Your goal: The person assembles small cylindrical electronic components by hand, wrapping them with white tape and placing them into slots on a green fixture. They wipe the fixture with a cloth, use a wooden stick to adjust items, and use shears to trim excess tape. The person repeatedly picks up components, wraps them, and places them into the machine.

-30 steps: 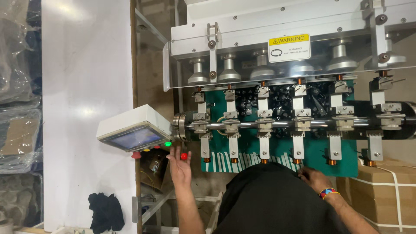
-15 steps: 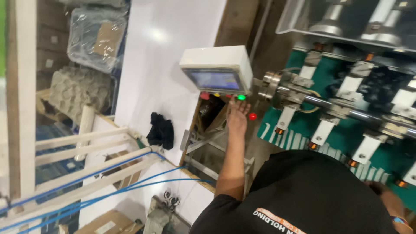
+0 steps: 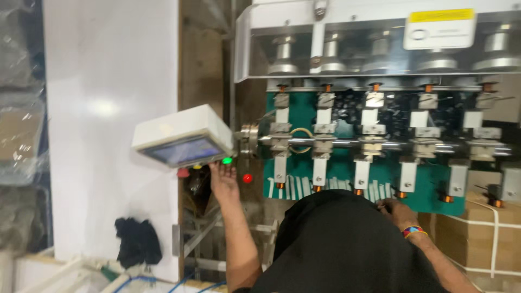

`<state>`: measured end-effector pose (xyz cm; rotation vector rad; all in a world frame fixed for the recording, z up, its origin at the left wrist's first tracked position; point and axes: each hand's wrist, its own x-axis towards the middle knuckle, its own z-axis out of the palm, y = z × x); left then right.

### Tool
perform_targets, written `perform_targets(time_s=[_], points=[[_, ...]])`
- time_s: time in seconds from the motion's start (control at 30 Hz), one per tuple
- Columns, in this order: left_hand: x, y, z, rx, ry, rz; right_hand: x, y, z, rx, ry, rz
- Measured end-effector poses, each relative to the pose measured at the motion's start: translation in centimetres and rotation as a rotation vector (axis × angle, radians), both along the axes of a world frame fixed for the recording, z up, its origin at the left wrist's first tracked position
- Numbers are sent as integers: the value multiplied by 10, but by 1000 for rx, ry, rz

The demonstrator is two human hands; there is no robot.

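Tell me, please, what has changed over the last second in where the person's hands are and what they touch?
Little changed: mainly the camera swung left and back. The left hand stayed raised at the buttons under the white control box; the right hand remains at the green machine's lower edge. Nothing was picked up or released.

2 hands [image 3: 224,182]; 1 control box [image 3: 182,135]

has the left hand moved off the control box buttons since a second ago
No. The left hand reaches up under the white control box, fingertips by the green lit button, just as before. The view swung; the hand kept its place against the box.
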<state>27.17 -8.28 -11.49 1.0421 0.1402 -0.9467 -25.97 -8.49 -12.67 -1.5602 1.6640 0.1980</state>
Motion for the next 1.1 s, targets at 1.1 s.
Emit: perform_targets(time_s=[1.1], points=[[-218,-42,187,-194,-1359,-629,-33,18,8,67,32,-175]])
